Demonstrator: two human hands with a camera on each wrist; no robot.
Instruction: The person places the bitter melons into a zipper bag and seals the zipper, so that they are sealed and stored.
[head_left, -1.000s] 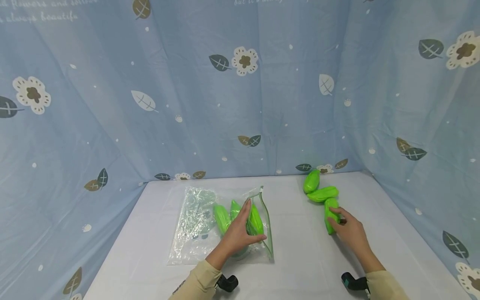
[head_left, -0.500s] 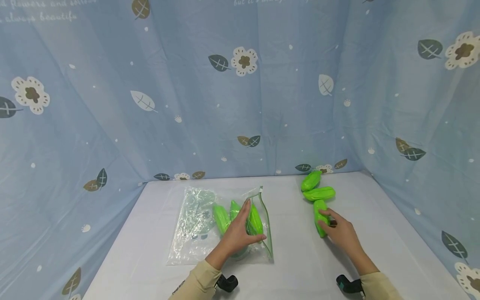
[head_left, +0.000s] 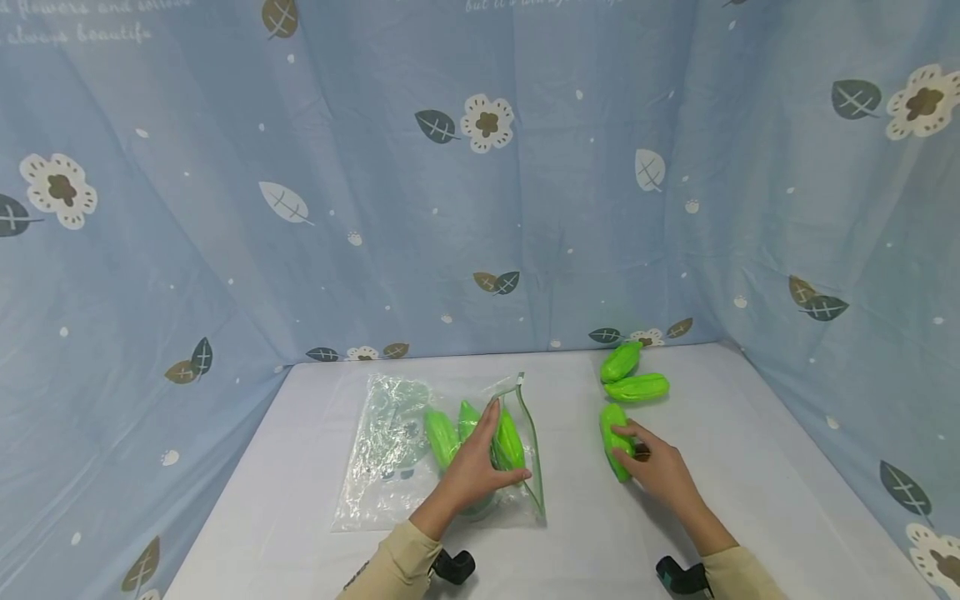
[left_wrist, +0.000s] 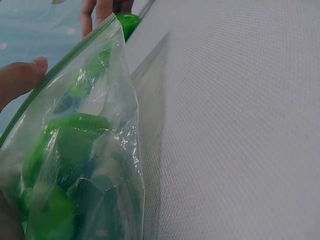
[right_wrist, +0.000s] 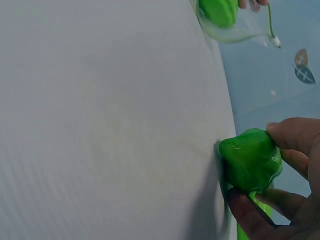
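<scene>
A clear zip bag (head_left: 390,417) with a green seal lies on the white table, its mouth facing right. Bright green ridged gourd-like vegetables (head_left: 441,437) show through its plastic, partly hidden by my left hand (head_left: 474,475). That hand rests at the bag's mouth with thumb and fingers spread, the thumb (left_wrist: 22,77) touching the green seal edge. To the right of the bag, my right hand (head_left: 660,471) pinches another green gourd-like vegetable (head_left: 613,433) between thumb and fingers. In the right wrist view this vegetable (right_wrist: 250,157) is seen end-on, close to the tabletop.
Two more green vegetables lie at the back right, one (head_left: 621,363) near the curtain and one (head_left: 637,387) just in front of it. A blue patterned curtain (head_left: 420,208) closes off the back and sides. Black devices (head_left: 454,567) sit at both wrists.
My right hand has moved left with its vegetable, leaving a gap to the other two. Those two shifted slightly left. My left hand and the bag have stayed in place.
</scene>
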